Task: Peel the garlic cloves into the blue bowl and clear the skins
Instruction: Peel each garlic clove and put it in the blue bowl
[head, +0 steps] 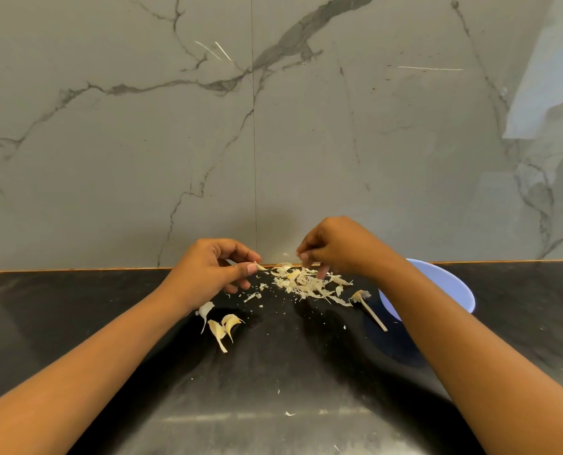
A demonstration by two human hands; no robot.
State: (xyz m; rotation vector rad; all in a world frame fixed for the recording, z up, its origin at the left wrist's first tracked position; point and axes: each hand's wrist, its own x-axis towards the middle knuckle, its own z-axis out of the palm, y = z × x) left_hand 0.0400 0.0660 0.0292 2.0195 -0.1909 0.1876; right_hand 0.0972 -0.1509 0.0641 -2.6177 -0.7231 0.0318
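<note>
Behind the right forearm [437,323], the blue bowl [445,284] sits half-hidden.

Marble wall [339,126]; blk counter [76,307]

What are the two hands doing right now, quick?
Left hand: pinches a pale garlic piece.
Right hand: fingers curled over the skins; whether it holds anything cannot be told.

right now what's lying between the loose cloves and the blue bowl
In the head view, the pile of skins and the garlic stem lie on the counter between the loose cloves and the blue bowl, plus small flakes.
</note>
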